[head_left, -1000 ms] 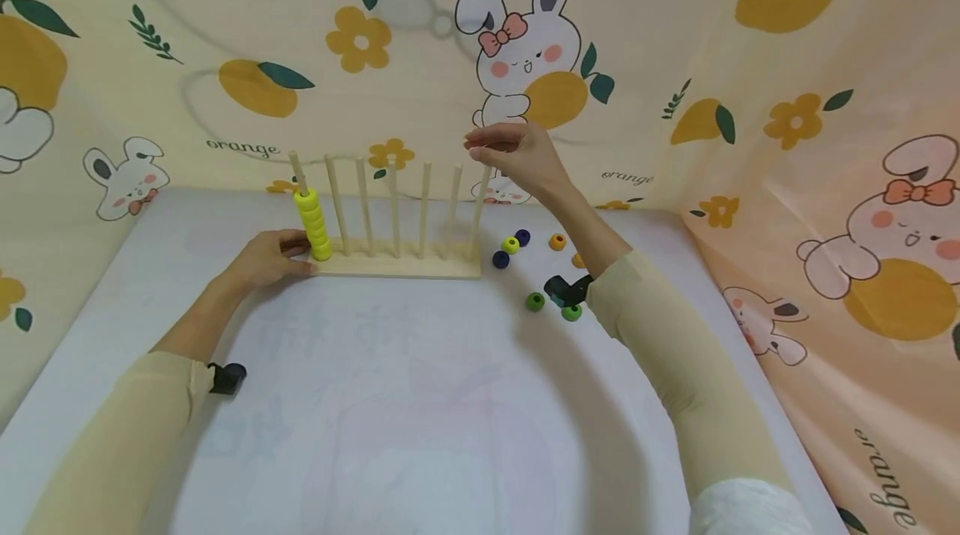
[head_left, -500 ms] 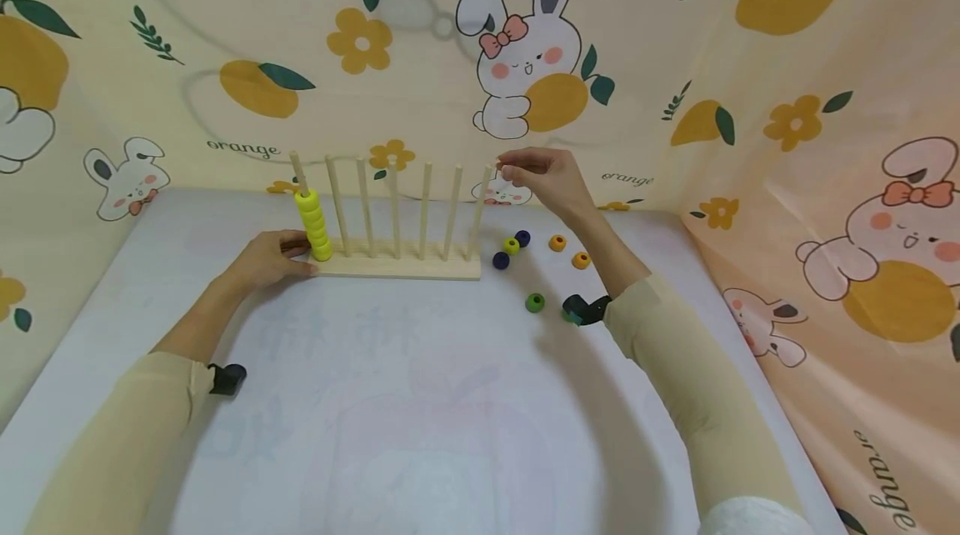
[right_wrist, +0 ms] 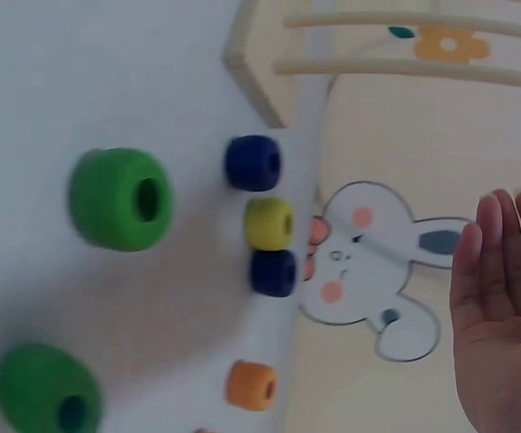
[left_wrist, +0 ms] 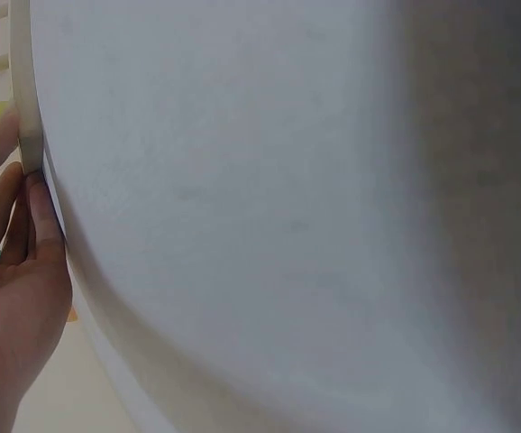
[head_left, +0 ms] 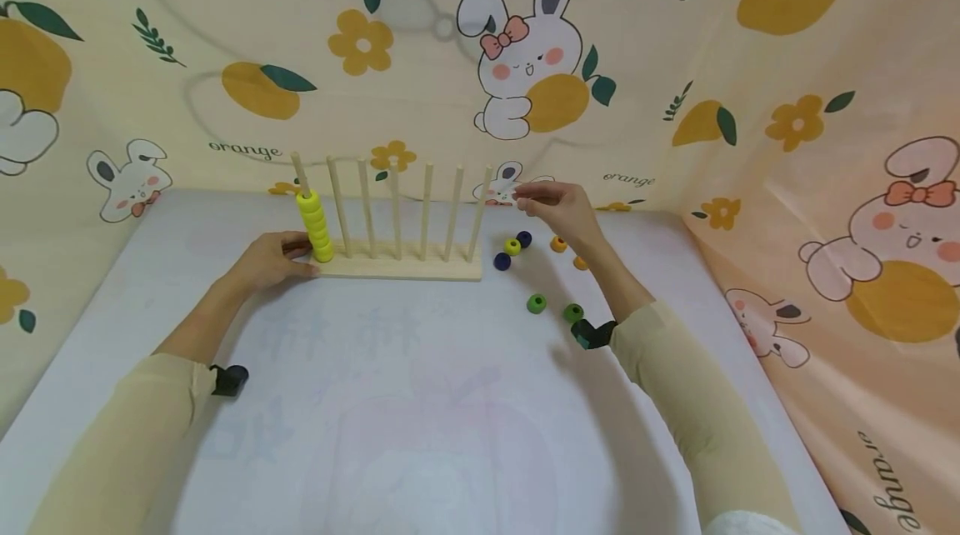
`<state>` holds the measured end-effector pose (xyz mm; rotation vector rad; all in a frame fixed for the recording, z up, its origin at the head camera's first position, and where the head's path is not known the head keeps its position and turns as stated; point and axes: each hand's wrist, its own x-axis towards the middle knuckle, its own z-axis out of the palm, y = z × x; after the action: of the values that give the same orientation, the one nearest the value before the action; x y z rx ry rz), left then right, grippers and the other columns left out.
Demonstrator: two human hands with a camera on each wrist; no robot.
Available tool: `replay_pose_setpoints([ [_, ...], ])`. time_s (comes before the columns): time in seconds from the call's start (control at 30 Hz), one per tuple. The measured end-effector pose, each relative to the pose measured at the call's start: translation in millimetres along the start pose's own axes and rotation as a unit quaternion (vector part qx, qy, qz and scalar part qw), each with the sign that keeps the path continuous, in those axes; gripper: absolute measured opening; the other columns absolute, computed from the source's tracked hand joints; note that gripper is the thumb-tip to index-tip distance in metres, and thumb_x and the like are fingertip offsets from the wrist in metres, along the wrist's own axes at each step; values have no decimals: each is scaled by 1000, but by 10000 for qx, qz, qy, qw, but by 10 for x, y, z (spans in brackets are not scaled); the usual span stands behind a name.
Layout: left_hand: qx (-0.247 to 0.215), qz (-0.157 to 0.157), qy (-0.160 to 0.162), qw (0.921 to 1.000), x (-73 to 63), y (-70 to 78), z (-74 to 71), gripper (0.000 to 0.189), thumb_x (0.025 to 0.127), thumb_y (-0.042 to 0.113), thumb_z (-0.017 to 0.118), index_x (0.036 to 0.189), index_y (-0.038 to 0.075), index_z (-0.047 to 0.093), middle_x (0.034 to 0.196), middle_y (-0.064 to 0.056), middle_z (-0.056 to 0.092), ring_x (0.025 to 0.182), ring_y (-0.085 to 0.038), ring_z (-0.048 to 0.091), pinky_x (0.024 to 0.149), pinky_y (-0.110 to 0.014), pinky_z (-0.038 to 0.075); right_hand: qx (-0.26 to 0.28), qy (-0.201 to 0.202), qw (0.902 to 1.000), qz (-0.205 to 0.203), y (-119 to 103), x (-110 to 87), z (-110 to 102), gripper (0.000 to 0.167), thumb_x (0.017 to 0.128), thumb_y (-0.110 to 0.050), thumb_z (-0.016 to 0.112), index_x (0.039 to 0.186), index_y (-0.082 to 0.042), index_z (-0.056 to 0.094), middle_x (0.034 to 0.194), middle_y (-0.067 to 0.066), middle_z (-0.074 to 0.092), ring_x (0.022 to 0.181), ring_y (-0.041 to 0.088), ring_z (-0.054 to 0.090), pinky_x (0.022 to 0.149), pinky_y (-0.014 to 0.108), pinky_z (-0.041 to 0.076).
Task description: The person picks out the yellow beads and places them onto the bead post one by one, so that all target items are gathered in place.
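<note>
A wooden peg rack with a row of upright pegs stands toward the back of the table. Yellow beads are stacked on its leftmost peg; the other pegs carry none. My left hand grips the left end of the base, thumb at the front and fingers behind. In the left wrist view, the fingers touch the base's end. Right of the last peg, my right hand hovers above the table, holding nothing visible. Its fingers look fairly straight in the right wrist view.
Loose beads lie right of the rack: two dark blue, one yellow, orange ones partly behind the right forearm, and green ones nearer the front. A printed cloth hangs behind the table and along its right side.
My right hand has moved from the top of the rightmost peg rightward and down, away from the rack. The left hand and the rack have stayed in place.
</note>
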<state>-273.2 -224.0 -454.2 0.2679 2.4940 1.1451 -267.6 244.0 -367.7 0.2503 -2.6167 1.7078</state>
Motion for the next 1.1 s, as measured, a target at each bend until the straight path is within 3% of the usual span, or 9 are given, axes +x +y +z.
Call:
replay_pose_setpoints([
  [0.2, 2, -11, 22, 10000, 9, 0, 6, 81, 87, 19, 78, 148, -11, 34, 150, -30, 39, 138, -45, 39, 116, -54, 31, 97, 158, 9995, 270, 230, -64, 10, 30, 90, -23, 75, 116, -8, 73, 112, 5, 73, 100, 19, 68, 91, 31, 56],
  [0.27, 17, 0, 24, 10000, 14, -4, 8, 81, 87, 19, 78, 148, -10, 34, 150, -30, 39, 138, -44, 39, 116, -54, 31, 124, 214, 9991, 344, 308, -82, 13, 31, 89, -24, 77, 115, -8, 73, 110, 4, 74, 101, 24, 69, 81, 25, 56],
  [0.43, 0, 50, 18, 10000, 24, -25, 7, 82, 86, 19, 79, 148, -11, 33, 149, -31, 39, 137, -45, 39, 116, -54, 31, 121, 243, 9987, 422, 478, -109, 24, 30, 89, -21, 77, 114, -6, 74, 108, 6, 75, 105, 32, 68, 76, 21, 57],
  [0.63, -44, 44, 63, 10000, 24, -31, 13, 80, 87, 17, 78, 148, -10, 34, 150, -30, 39, 138, -43, 39, 116, -52, 32, -142, 278, 9976, 624, 593, -168, 30, 29, 91, -19, 75, 116, -7, 73, 113, 8, 73, 99, 17, 69, 85, 23, 56],
  [0.93, -60, 50, 37, 10000, 7, -19, 14, 80, 87, 17, 78, 147, -11, 34, 150, -31, 39, 138, -45, 38, 117, -54, 30, -528, 107, 9929, 1057, 775, -235, 34, 31, 92, -25, 74, 119, -10, 71, 117, 7, 72, 106, 20, 67, 98, 32, 51],
  [1.1, -109, 98, 26, 9999, 11, -24, 4, 80, 87, 17, 78, 147, -11, 34, 149, -31, 39, 138, -44, 39, 117, -53, 31, -665, -3, 9883, 1371, 822, -227, 54, 31, 93, -26, 72, 120, -12, 71, 118, 7, 71, 106, 22, 66, 98, 36, 51],
])
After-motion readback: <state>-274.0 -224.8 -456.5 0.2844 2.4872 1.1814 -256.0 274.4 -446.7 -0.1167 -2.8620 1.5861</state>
